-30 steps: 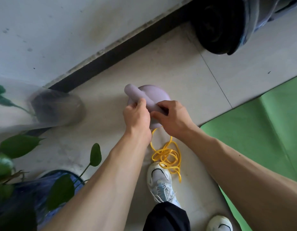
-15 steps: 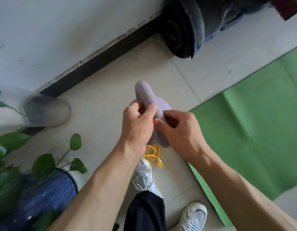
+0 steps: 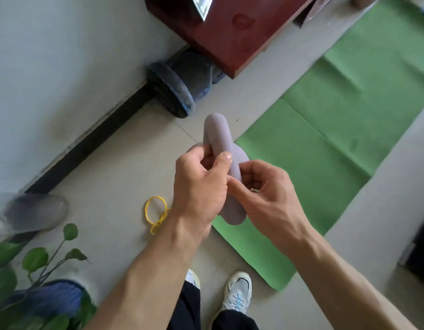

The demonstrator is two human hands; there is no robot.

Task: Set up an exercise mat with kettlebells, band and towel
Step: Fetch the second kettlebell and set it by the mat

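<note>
A lilac kettlebell (image 3: 219, 136) hangs in the air above the tiled floor, held by its thick handle. My left hand (image 3: 199, 186) grips the handle from the left and my right hand (image 3: 265, 198) grips it from the right, fingers curled around it. Its round body is mostly hidden behind my hands. The green exercise mat (image 3: 337, 139) lies unrolled on the floor to the right, its near corner just below the kettlebell. A yellow band (image 3: 156, 214) lies coiled on the floor to the left of my left wrist.
A white wall with a dark skirting board (image 3: 87, 144) runs along the left. A dark rolled object (image 3: 180, 89) lies by the wall under a red-brown cabinet (image 3: 232, 32). A potted plant (image 3: 34, 282) stands at the lower left. My shoes (image 3: 237, 294) are below.
Both hands have lifted the kettlebell off the floor and carried it right, toward the mat's corner. The yellow band stays on the floor, now left of my arm.
</note>
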